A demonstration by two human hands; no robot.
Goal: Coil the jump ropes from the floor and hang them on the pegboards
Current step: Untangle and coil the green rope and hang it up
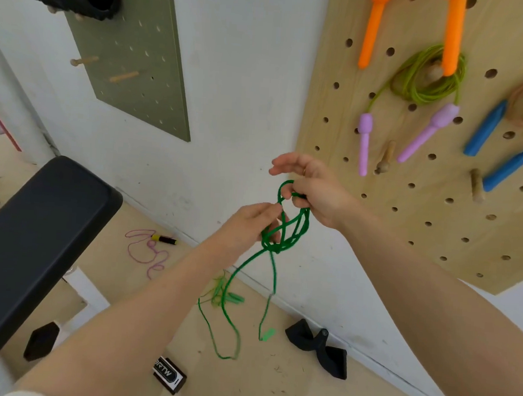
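Green jump rope half-coiled in both hands, in front of the wooden pegboard (406, 206).

The right hand (318, 192) pinches the coil's top loops, forefinger and thumb spread above; the left hand (249, 224) pinches the green jump rope (286, 230) beside it. The cord looks light, limp and tangle-prone; its tails trail toward the floor (258, 378). Best held at the gathered loops.

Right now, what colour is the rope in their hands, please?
Dark green rope, clearest in the head view.
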